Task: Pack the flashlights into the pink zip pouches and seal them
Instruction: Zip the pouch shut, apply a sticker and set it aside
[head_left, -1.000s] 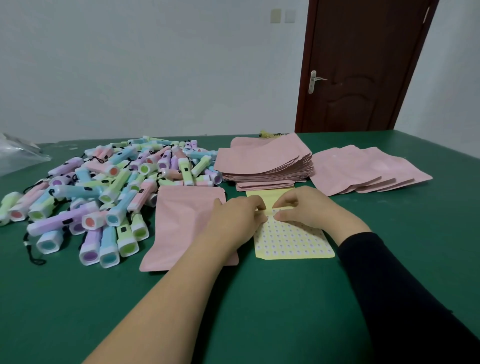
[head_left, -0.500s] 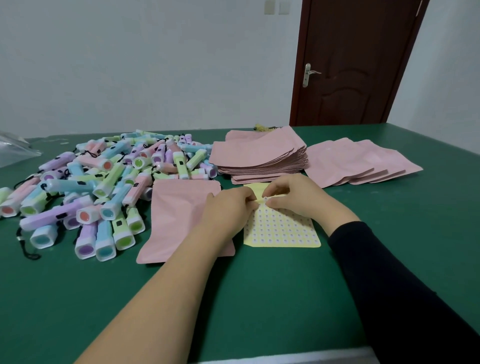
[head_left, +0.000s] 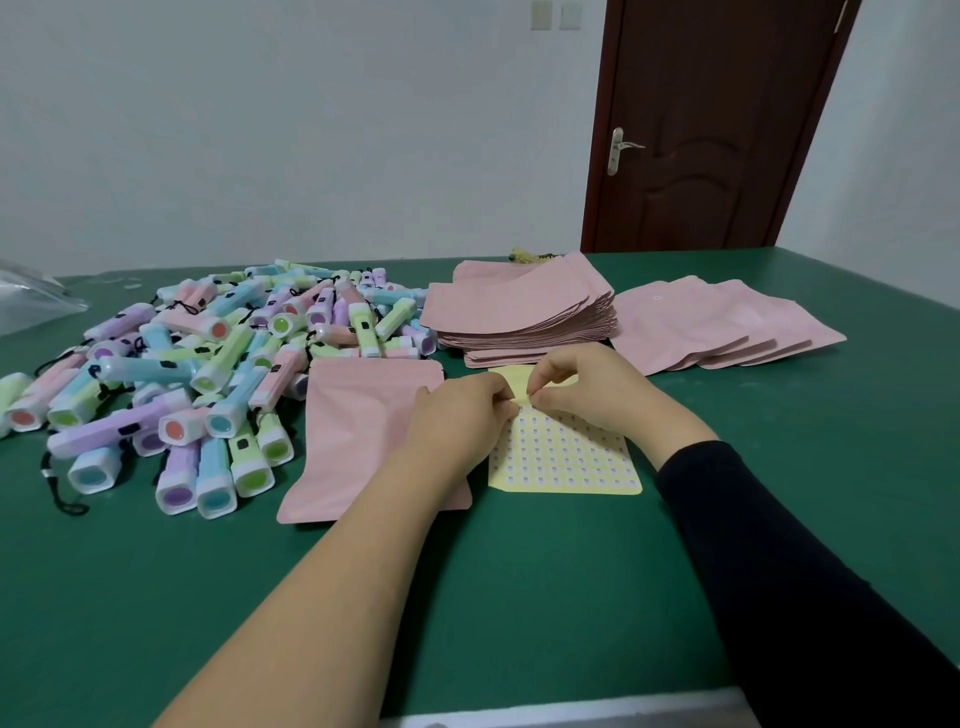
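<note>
A single pink pouch (head_left: 358, 431) lies flat near the middle of the green bench (head_left: 519, 597), its far edge just beside the heap of flashlights (head_left: 208, 374). The flashlights, in pastel pink, blue, green and purple, are piled toward the left edge, some with black cords trailing. None is visibly inside the pouch.

The left hand (head_left: 457, 421) rests over the pouch's right side, its fingers curled and pinching the far part of a yellow sticker sheet (head_left: 566, 457) that lies just beside the pouch. The right hand (head_left: 587, 384), its arm in a black sleeve (head_left: 779, 571), pinches the same spot on the sheet; whether it holds a sticker is too small to tell.

Beyond the hands sits a stack of pink pouches (head_left: 514, 312), and fanned pouches (head_left: 717, 327) lie toward the right edge. A clear plastic bag (head_left: 31, 301) sits at the far left corner.
</note>
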